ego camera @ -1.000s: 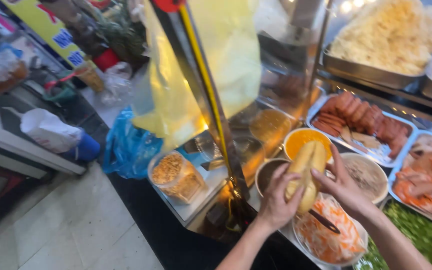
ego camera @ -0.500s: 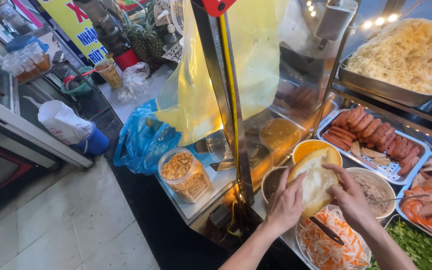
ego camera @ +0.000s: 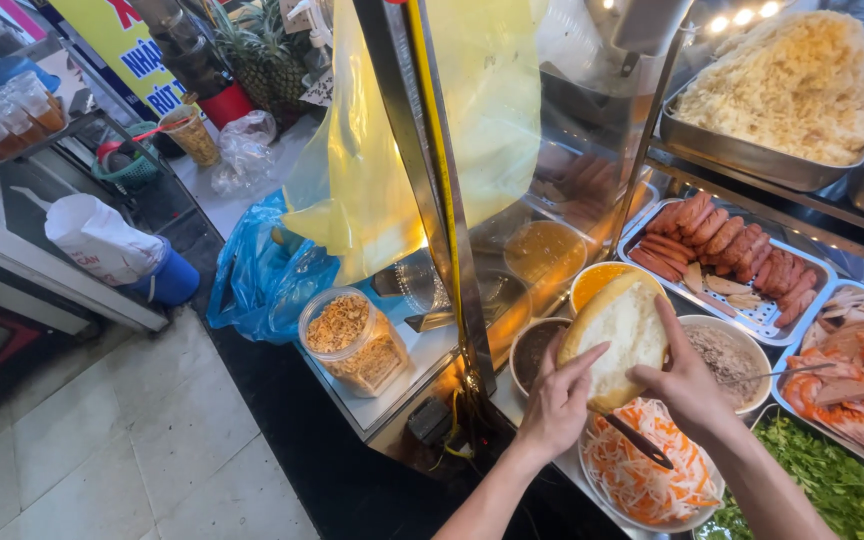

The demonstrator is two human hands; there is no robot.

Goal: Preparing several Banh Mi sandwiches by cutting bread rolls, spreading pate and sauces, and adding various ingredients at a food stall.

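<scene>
Evidently light and crushable, the split bread roll [ego camera: 620, 335] sat above the bowl of shredded carrot [ego camera: 642, 478], left hand [ego camera: 557, 405] and right hand [ego camera: 687, 378] both grasping its crusty edges.

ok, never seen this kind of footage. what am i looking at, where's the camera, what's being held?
One camera, worn on a person's head, looks down at their own bare hands over a food stall counter. The left hand and right hand together hold a split pale bread roll, opened up. Below sits a bowl of shredded carrot and white radish with dark tongs. Around it: a metal tray of sausages, green herbs and a clear plastic jar of fried bits.
</scene>
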